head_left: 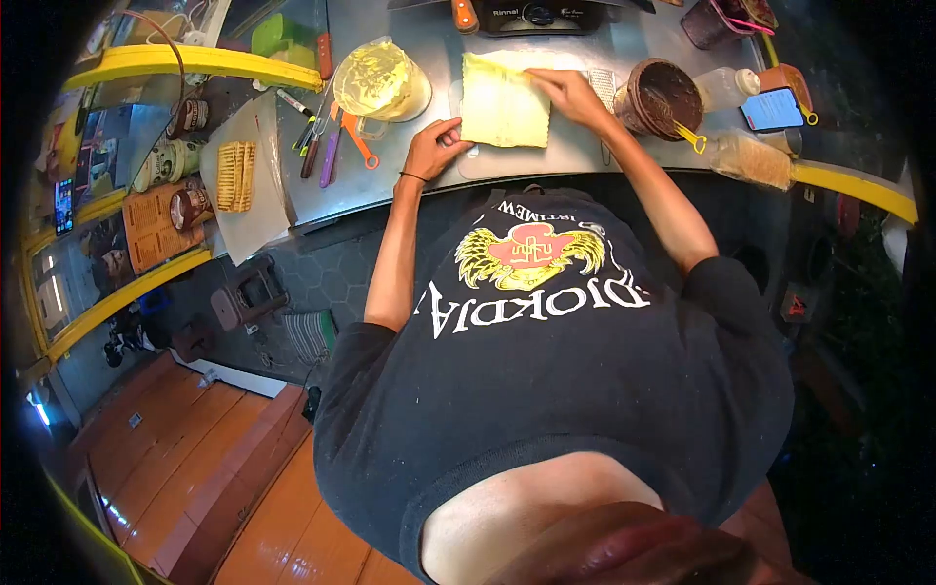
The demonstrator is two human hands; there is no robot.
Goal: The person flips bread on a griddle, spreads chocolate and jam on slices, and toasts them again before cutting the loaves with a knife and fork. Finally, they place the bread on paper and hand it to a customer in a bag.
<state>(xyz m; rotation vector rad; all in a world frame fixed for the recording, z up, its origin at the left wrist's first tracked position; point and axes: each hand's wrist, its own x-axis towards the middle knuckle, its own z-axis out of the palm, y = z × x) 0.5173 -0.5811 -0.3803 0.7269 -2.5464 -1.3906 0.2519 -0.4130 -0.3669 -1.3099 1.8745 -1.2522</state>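
Note:
A flat, pale-yellow square sheet (505, 102), which looks like bread, lies on the metal worktop. At its lower left edge my left hand (435, 151) is closed, fingertips pressed against the side. My right hand (575, 97) pinches the sheet near its upper right corner. Left of the sheet stands a clear tub (381, 80) smeared with a yellow spread. To the right is a brown tub (659, 97) of dark spread with a yellow-handled tool (692, 136) leaning in it.
Several knives and tools, including a purple-handled one (331, 159), lie at the left. Beyond them sits a stack of golden slices (235, 176) on paper. A stove (536, 17) is at the back. A phone (773, 109) and bottle (728, 89) are at the right.

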